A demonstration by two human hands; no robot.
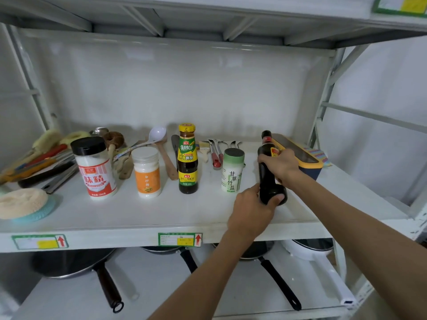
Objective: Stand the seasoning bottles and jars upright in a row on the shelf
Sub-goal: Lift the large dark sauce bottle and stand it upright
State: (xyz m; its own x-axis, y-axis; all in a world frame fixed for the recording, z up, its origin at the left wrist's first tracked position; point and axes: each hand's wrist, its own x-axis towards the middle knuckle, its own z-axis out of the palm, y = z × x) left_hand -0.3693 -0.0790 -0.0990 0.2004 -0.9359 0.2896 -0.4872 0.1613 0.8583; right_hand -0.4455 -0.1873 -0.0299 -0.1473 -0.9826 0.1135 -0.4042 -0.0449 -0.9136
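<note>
Both hands grip the dark soy sauce bottle [270, 172] at the right end of the row on the white shelf [143, 218]. The left hand [251, 209] wraps around the bottle's base, thumb showing across the front of it, while the right hand [282, 163] closes around the shoulder just under the neck. The bottle stands nearly upright, its black cap leaning slightly left, and its base is at or just above the shelf surface — I cannot tell whether it touches.

To the left four containers stand upright in a line, each apart from the next: a green-capped salt jar [232, 170] nearest the held bottle, then a brown sauce bottle with a yellow cap [188, 159], a white-lidded jar with an orange label [147, 173], and a large black-lidded jar with a red and white label [94, 168].

Behind the row lie utensils — a white ladle [157, 133], a wooden spatula [165, 160], red-handled tools [216, 155] — and a yellow and dark box [298, 153] sits just behind the right hand. A round sponge [22, 203] rests at the shelf's left front edge. On the level below, frying pans [71, 264] lie with their handles pointing forward.
</note>
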